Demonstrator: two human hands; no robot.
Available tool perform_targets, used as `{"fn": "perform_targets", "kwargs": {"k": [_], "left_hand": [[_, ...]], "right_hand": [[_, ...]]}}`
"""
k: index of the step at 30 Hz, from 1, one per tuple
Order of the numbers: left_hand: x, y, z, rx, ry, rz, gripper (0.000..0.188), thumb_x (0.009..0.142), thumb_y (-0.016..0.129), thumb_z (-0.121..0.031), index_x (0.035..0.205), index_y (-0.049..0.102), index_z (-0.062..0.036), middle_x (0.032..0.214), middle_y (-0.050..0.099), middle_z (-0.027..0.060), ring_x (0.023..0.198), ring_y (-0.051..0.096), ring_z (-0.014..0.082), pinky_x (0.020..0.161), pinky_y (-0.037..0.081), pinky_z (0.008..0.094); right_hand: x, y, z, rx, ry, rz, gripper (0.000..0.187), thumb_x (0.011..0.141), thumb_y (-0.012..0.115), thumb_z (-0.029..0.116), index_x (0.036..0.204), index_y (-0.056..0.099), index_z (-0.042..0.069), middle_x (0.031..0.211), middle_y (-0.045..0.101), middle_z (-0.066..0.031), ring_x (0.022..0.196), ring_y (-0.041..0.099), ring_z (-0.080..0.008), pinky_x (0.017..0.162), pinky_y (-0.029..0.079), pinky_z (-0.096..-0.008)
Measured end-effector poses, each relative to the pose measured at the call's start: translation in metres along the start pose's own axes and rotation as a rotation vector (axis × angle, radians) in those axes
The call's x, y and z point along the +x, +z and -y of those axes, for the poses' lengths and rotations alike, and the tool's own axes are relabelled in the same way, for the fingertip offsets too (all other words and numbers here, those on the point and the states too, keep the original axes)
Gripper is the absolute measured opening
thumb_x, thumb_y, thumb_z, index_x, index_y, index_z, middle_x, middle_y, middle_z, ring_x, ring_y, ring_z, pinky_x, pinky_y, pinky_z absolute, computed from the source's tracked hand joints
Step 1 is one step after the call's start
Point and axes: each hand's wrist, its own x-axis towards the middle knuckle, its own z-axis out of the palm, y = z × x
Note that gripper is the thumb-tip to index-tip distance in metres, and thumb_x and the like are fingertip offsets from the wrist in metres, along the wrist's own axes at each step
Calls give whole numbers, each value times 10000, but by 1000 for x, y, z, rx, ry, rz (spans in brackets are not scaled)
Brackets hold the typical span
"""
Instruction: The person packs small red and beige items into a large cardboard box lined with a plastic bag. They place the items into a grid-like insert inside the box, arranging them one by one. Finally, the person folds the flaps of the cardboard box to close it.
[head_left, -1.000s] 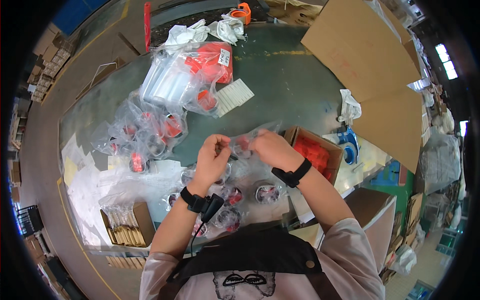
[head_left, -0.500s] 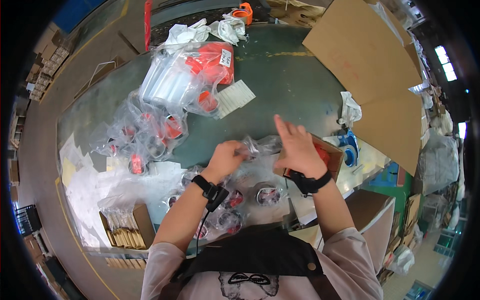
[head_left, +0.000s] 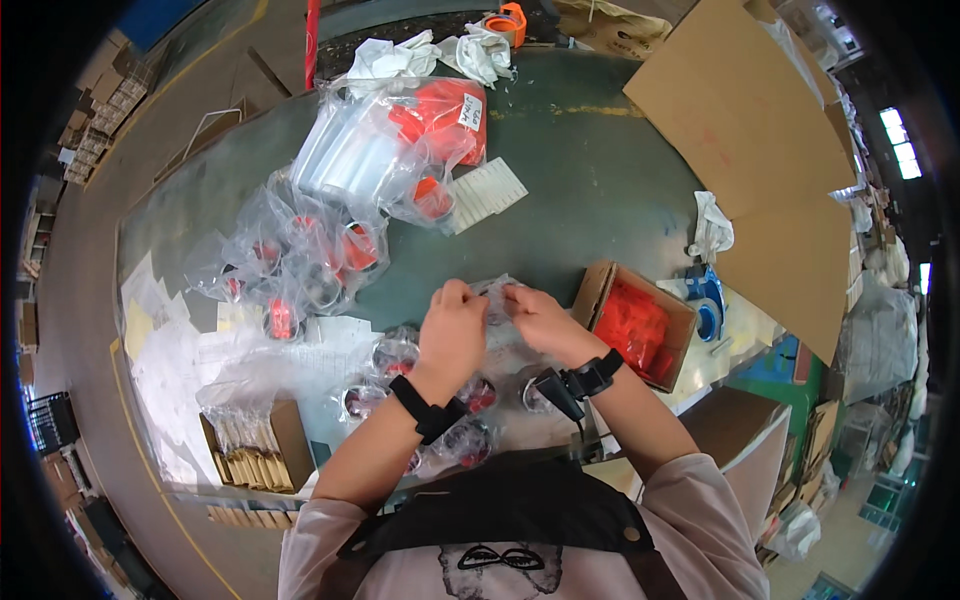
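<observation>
Above the table (head_left: 600, 200), both hands pinch a clear bag (head_left: 495, 293).

Bare green table (head_left: 590, 190) beyond the hands; bagged parts (head_left: 310, 255) left, open cardboard box (head_left: 640, 320) right.

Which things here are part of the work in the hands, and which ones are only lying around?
In hand:
- left hand and right hand, both pinching a small clear plastic bag
- bagged round parts beneath the hands

Lying about:
- cardboard box of orange parts
- tape roll
- cardboard sheets
- box of brown envelopes
</observation>
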Motion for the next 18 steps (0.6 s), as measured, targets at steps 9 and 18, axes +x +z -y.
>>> {"fn": "perform_targets", "kwargs": {"k": [9, 18], "left_hand": [[28, 27, 12, 376, 21, 88, 107, 764, 666, -193, 807, 699, -101, 912, 529, 75, 923, 549, 282, 719, 429, 407], [-50, -74, 19, -39, 11, -190, 289, 769, 689, -129, 1038, 655, -28, 986, 626, 177, 917, 595, 361, 816, 481, 414]], "right_hand": [[-14, -21, 44, -792, -174, 195, 381, 756, 482, -5, 1122, 591, 4, 889, 659, -204, 861, 629, -390, 747, 505, -455], [1, 1, 26, -974, -203, 163, 457, 779, 533, 95, 1235, 564, 83, 1271, 576, -133, 1006, 640, -301, 813, 526, -417]]}}
